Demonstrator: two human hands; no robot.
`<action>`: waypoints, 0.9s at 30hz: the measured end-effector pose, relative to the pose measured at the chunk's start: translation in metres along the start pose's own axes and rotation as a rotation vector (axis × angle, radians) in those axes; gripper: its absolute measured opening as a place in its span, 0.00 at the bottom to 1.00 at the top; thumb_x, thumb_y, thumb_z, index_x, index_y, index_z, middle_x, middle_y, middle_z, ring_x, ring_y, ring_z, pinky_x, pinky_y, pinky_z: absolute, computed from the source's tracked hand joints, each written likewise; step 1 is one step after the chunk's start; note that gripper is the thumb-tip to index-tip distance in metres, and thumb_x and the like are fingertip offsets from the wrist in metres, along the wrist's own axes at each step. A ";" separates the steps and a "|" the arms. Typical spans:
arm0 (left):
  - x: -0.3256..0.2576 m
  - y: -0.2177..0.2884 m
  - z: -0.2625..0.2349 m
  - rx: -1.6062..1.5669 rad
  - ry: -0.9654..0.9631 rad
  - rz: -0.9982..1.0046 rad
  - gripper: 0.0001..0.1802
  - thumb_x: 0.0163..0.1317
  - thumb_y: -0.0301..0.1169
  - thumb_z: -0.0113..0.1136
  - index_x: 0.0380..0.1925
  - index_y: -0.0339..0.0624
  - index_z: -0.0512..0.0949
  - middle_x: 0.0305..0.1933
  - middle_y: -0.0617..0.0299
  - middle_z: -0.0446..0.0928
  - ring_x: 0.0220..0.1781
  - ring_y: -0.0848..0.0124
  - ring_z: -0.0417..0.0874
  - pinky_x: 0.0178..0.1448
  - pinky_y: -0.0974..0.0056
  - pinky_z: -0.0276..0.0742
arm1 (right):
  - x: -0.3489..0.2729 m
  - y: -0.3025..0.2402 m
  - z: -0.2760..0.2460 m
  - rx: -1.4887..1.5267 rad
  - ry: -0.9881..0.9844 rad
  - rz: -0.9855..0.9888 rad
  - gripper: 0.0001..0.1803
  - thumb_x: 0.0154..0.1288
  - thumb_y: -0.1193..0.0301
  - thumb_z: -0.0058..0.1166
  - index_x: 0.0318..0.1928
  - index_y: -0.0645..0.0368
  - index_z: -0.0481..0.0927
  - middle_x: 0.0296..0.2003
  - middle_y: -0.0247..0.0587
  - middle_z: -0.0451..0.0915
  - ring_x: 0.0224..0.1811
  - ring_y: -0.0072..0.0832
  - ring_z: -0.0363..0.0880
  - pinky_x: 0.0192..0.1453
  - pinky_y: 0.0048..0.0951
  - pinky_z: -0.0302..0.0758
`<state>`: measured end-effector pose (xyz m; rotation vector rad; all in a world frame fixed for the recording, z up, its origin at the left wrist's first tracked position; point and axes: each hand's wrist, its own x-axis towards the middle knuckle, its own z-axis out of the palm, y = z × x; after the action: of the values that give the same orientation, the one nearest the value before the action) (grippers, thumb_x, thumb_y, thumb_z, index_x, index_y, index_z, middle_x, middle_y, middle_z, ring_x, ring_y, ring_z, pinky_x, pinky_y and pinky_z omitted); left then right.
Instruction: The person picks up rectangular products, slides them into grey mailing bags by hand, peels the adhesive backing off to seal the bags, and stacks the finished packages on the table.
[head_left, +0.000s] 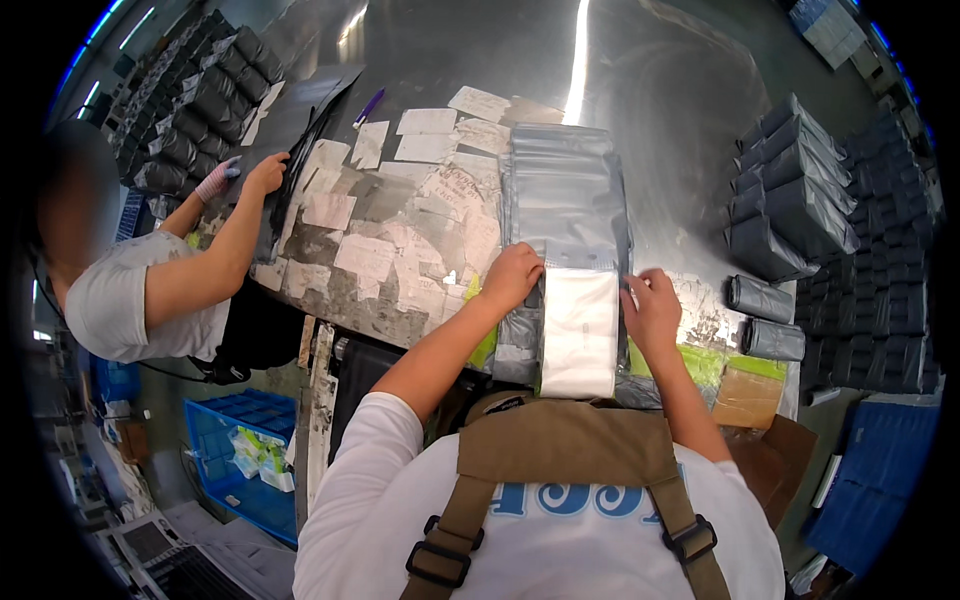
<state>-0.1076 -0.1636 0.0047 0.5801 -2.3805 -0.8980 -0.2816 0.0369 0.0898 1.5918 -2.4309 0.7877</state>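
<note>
White piece (580, 335) lies flat over gray bags (562, 190) on counter (440, 60), between hands. Left hand (513, 277): grip narrow at its edge; right hand (652, 308): half-curled beside; can't tell if either holds. Seems partway: piece laid, uncovered; right-side bundles (795, 205) look done.

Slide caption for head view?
Bare left hand and right hand flank a smooth white rectangular piece adjoining grey plastic sheeting on a metal table.

I see a person (575, 550) at a metal table (685, 160), left hand (513, 277) and right hand (654, 310) flanking a flat white pack (580, 335) up against grey plastic bags (562, 190); on their left, a co-worker (185, 285) handles dark sheets (305, 105).
</note>
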 end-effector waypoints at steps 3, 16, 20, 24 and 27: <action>0.009 0.008 0.004 0.003 0.034 -0.077 0.03 0.53 0.24 0.63 0.28 0.39 0.83 0.35 0.53 0.78 0.40 0.52 0.79 0.45 0.53 0.75 | 0.029 0.040 0.042 -0.155 -0.052 -0.280 0.09 0.50 0.73 0.59 0.35 0.55 0.84 0.34 0.37 0.76 0.38 0.37 0.75 0.41 0.38 0.71; 0.017 0.014 0.010 -0.134 0.136 -0.341 0.05 0.55 0.26 0.66 0.32 0.38 0.84 0.33 0.56 0.79 0.34 0.63 0.82 0.39 0.62 0.77 | 0.041 0.054 0.059 0.229 -0.103 0.250 0.05 0.60 0.72 0.57 0.30 0.60 0.82 0.31 0.37 0.79 0.32 0.33 0.79 0.36 0.34 0.75; 0.012 0.031 0.006 -0.137 0.322 -0.266 0.05 0.55 0.24 0.65 0.32 0.37 0.84 0.32 0.56 0.80 0.35 0.63 0.82 0.39 0.61 0.78 | 0.032 0.047 0.067 0.696 0.051 0.438 0.03 0.64 0.76 0.55 0.34 0.63 0.79 0.30 0.39 0.77 0.29 0.29 0.77 0.38 0.29 0.75; -0.003 0.038 0.001 0.080 0.436 0.071 0.07 0.52 0.21 0.66 0.33 0.36 0.83 0.33 0.54 0.80 0.34 0.58 0.81 0.39 0.60 0.78 | 0.012 0.035 0.055 0.573 0.106 0.100 0.02 0.64 0.80 0.53 0.36 0.63 0.74 0.35 0.45 0.74 0.35 0.35 0.75 0.40 0.29 0.73; -0.009 0.041 -0.003 0.101 0.433 0.154 0.09 0.49 0.19 0.67 0.33 0.36 0.82 0.32 0.54 0.79 0.34 0.55 0.80 0.39 0.59 0.78 | 0.008 0.035 0.051 0.497 0.119 0.001 0.03 0.63 0.80 0.53 0.36 0.62 0.73 0.36 0.46 0.74 0.36 0.40 0.76 0.41 0.32 0.74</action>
<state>-0.1071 -0.1314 0.0321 0.5557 -2.0496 -0.5244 -0.3069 0.0163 0.0373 1.6246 -2.2642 1.5323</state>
